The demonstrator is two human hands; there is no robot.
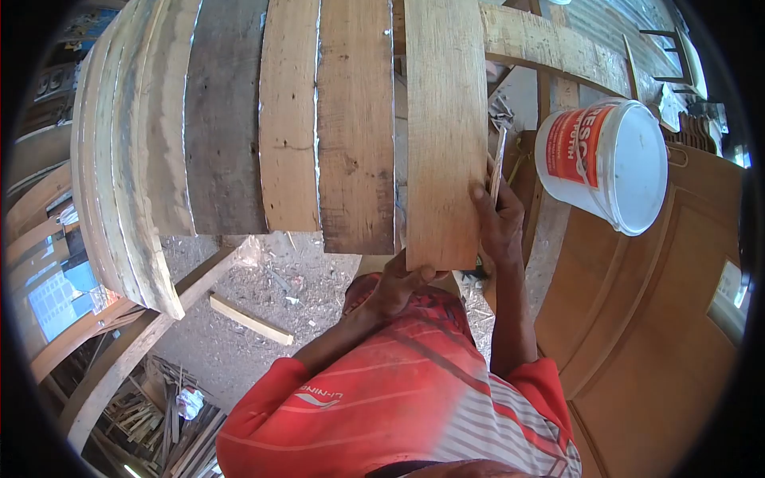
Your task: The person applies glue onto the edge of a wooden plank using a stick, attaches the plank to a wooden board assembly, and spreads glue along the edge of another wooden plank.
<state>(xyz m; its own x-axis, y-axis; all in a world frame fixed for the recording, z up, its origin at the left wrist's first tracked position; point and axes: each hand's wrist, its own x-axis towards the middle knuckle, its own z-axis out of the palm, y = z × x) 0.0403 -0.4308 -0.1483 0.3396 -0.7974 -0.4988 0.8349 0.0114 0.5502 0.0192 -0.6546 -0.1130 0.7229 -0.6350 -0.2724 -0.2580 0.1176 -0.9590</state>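
A reddish-brown wooden plank (445, 135) lies lengthwise in front of me, its near end over my lap. My left hand (394, 288) is closed around the left corner of that end, thumb against the edge and fingers partly hidden below. At the plank's right edge, my right hand (502, 219) is closed on a thin, flat stick (499, 163) that stands up from the fingers. Its thumb touches the plank. To the left, several planks (355, 135) lie side by side, with white glue-like lines along their seams. A narrow gap separates them from the held plank.
A white bucket (641, 167) with a red label stands at right, near a brown panelled door (629, 295). A wooden crossbeam (558, 44) runs under the planks. An offcut (251, 319) lies on the littered floor; scrap wood (151, 406) is piled lower left.
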